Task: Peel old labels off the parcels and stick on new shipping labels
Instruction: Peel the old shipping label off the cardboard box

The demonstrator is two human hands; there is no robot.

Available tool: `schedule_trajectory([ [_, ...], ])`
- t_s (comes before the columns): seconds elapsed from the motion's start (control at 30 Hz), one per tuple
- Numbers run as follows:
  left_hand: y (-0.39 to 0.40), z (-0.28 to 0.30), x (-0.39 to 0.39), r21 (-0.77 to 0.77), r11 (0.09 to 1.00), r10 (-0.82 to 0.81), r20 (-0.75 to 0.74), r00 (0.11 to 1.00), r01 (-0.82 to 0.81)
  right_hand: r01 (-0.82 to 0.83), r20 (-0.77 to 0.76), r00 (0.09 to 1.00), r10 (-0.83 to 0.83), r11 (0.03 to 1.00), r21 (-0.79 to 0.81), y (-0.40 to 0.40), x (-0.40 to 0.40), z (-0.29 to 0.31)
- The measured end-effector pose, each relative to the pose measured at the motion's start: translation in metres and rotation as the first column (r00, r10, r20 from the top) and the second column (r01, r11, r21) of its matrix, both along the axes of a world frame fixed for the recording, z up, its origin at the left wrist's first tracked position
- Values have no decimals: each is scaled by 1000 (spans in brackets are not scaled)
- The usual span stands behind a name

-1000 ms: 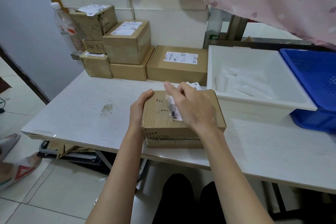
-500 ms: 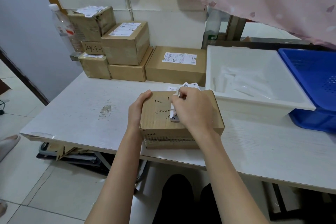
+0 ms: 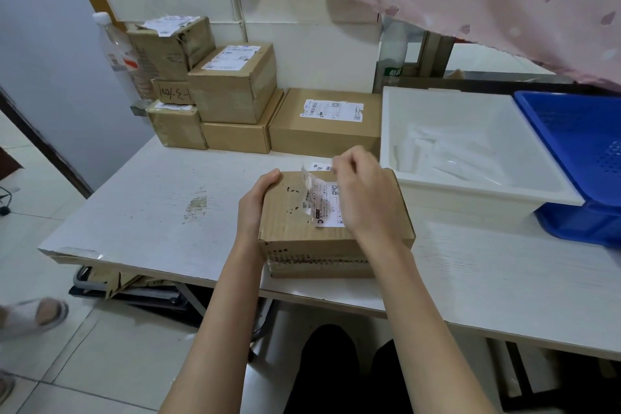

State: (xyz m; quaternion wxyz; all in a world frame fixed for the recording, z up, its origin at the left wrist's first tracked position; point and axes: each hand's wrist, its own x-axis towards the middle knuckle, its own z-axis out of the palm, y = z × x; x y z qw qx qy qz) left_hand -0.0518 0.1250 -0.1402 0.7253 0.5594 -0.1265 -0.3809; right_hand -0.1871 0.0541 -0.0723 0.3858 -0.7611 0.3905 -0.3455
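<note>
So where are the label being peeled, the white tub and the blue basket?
label (image 3: 324, 203), head view, printed face.
white tub (image 3: 484, 191), head view, front rim.
blue basket (image 3: 571, 131), head view, inner floor.

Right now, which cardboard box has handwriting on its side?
The small box in the left stack, wedged between the top box and bottom box. Only it bears black marker writing.

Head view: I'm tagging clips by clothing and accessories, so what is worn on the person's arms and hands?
Nothing that shows. The left hand and right hand are bare: no gloves, and no rings on the fingers that can be seen. Both forearms are uncovered up to the picture's bottom edge, with no sleeves, watch or bracelet at either wrist. The upper arms are out of view.
</note>
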Motion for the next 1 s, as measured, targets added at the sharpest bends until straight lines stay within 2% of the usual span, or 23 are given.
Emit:
schedule_trajectory([
  [0.07,0,0,0,10,1000,6,-13,1000,-6,31,29,999,-29,998,-46,-8,0,-6],
  [0.17,0,-1,0,14,1000,15,-17,1000,-15,-108,-189,979,70,975,-194,-20,-6,-13],
  [0.2,0,-1,0,16,1000,12,-17,1000,-11,-149,-219,970,102,966,-212,-23,-8,-12],
  [0.33,-1,-2,1,15,1000,13,-20,1000,-13,-212,-180,967,178,958,-194,-28,-13,-11],
  [0.7,0,0,-1,29,999,30,-14,999,-29,-243,-249,953,174,928,-284,-26,-12,-16],
  [0.87,0,1,-3,14,1000,12,-14,1000,-12,-304,-227,939,259,933,-191,-27,-17,-12],
  [1.0,1,2,-3,15,1000,18,-27,999,-18,-142,-59,989,133,969,-200,-25,-17,-14],
])
